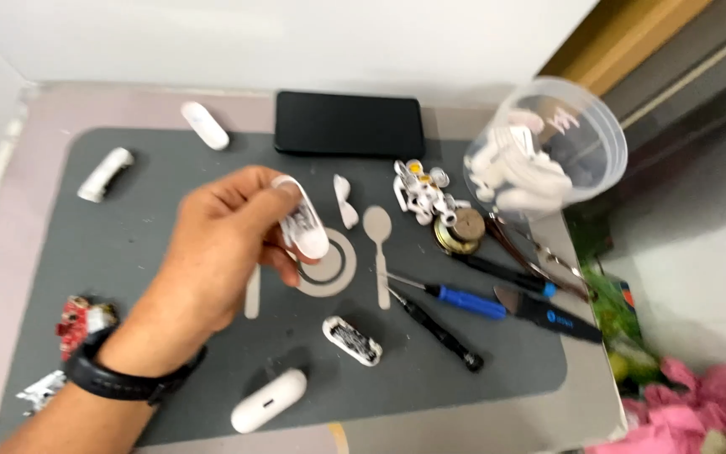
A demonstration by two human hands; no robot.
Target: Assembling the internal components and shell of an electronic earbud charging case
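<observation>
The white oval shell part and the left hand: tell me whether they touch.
Touching. The head view shows the left hand pinching the white oval shell part between thumb and fingertips, lifted above the grey mat.

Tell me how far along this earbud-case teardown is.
Done: one inner frame lies stripped on the grey mat, with loose small parts by the clear tub. In hand: the left hand holds another white shell piece. Left: the closed white case near the mat's front edge looks unopened.
</observation>
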